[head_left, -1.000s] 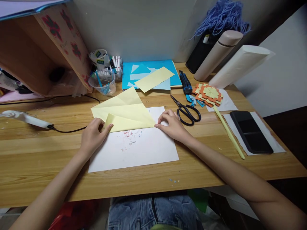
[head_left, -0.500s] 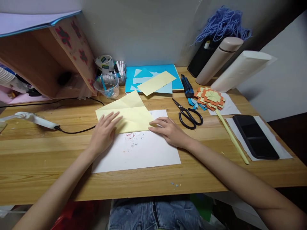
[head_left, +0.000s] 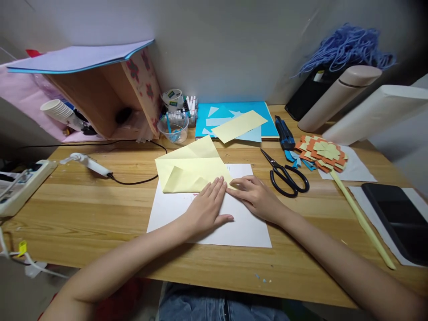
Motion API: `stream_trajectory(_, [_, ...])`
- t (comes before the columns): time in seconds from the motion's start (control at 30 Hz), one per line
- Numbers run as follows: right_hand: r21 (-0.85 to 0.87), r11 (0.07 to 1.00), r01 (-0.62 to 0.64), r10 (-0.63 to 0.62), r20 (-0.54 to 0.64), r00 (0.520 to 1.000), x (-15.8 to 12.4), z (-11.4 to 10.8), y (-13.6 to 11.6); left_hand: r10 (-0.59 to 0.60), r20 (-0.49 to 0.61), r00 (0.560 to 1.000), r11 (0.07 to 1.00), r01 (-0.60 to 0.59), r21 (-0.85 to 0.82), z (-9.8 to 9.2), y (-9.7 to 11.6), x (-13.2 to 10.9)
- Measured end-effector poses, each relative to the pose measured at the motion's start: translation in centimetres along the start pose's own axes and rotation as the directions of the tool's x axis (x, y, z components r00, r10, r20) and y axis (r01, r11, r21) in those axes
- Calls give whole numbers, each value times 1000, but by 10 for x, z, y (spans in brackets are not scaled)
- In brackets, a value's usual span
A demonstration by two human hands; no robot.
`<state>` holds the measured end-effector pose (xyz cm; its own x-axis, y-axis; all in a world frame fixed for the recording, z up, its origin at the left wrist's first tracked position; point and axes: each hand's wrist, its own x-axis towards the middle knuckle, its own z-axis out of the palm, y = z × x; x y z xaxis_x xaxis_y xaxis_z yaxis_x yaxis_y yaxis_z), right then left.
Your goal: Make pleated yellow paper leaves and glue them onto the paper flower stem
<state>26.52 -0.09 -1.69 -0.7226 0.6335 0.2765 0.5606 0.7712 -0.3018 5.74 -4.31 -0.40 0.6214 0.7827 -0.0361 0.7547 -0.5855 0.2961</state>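
Observation:
A folded sheet of pale yellow paper (head_left: 190,167) lies across the upper part of a white sheet (head_left: 174,218) on the desk. Its lower edge is creased, and a small flap stands up on its left half. My left hand (head_left: 209,205) is flat, fingers stretched together over the lower right edge of the yellow paper, thumb out to the side. At that paper's right corner, my right hand (head_left: 259,196) has its thumb and forefinger close together on the tip, its other fingers curled. The fingertips of both hands almost meet there.
Black-handled scissors (head_left: 284,174) and a blue utility knife (head_left: 284,133) lie to the right, beside an orange-yellow paper flower (head_left: 323,154). A phone (head_left: 396,223) rests at far right. Behind are a blue pad with paper scraps (head_left: 239,125), a plastic cup (head_left: 174,129) and an open box (head_left: 142,89).
My left hand has slid right along the folded edge, from the paper's left part to its right corner. My right hand stays at the corner. The view has shifted left.

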Motion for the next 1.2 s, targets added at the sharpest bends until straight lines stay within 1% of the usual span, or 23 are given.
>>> stream_trajectory(0.13, [-4, 1000, 16, -16, -18, 1000, -1, 2, 1, -78, -41, 996, 996, 79, 28, 0, -5, -16])
stream_trajectory(0.23, [-8, 1000, 25, -25, -29, 999, -1, 2, 1, -157, -90, 984, 986, 162, 51, 1, -13, -29])
stream_trajectory(0.3, [-7, 1000, 27, -27, -33, 999, 0, 3, 1, -213, -121, 970, 974, 220, 52, -1, -23, -37])
stream_trajectory(0.4, [8, 1000, 24, -24, -30, 999, 0, 2, 2, -270, -140, 953, 960, 278, 41, -5, -40, -48])
stream_trajectory(0.47, [27, 999, 17, -17, -26, 1000, -1, 2, 1, -321, -165, 933, 944, 328, 22, -8, -52, -53])
stream_trajectory(0.53, [60, 998, 6, -4, -29, 1000, 0, 2, -1, -387, -223, 895, 919, 393, -19, -10, -63, -56])
stream_trajectory(0.6, [114, 993, -24, 30, -48, 998, 2, 2, -4, -461, -305, 834, 885, 460, -81, -13, -71, -56])
stream_trajectory(0.67, [194, 977, -83, 99, -74, 992, 6, 3, -9, -527, -371, 765, 849, 496, -184, -15, -78, -54])
stream_trajectory(0.7, [237, 964, -120, 143, -82, 986, 8, 4, -12, -557, -386, 735, 831, 499, -246, -16, -81, -53])
stream_trajectory(0.73, [275, 948, -158, 188, -86, 978, 10, 5, -14, -582, -386, 715, 812, 497, -305, -18, -84, -51])
stream_trajectory(0.77, [307, 932, -192, 227, -85, 970, 13, 6, -17, -601, -373, 707, 797, 493, -350, -19, -86, -50])
stream_trajectory(0.8, [331, 917, -222, 262, -81, 962, 14, 7, -18, -613, -353, 707, 785, 492, -376, -21, -88, -49])
stream_trajectory(0.87, [363, 893, -266, 311, -70, 948, 17, 8, -20, -618, -317, 719, 778, 506, -372, -24, -90, -47])
stream_trajectory(1.03, [411, 856, -314, 369, -59, 928, 19, 9, -19, -589, -306, 748, 807, 533, -253, -28, -89, -44])
stream_trajectory(1.1, [420, 853, -309, 366, -61, 929, 18, 9, -20, -577, -306, 757, 817, 539, -207, -28, -88, -43])
stream_trajectory(1.2, [387, 891, -239, 293, -88, 952, 16, 9, -21, -560, -312, 768, 828, 536, -167, -26, -88, -43])
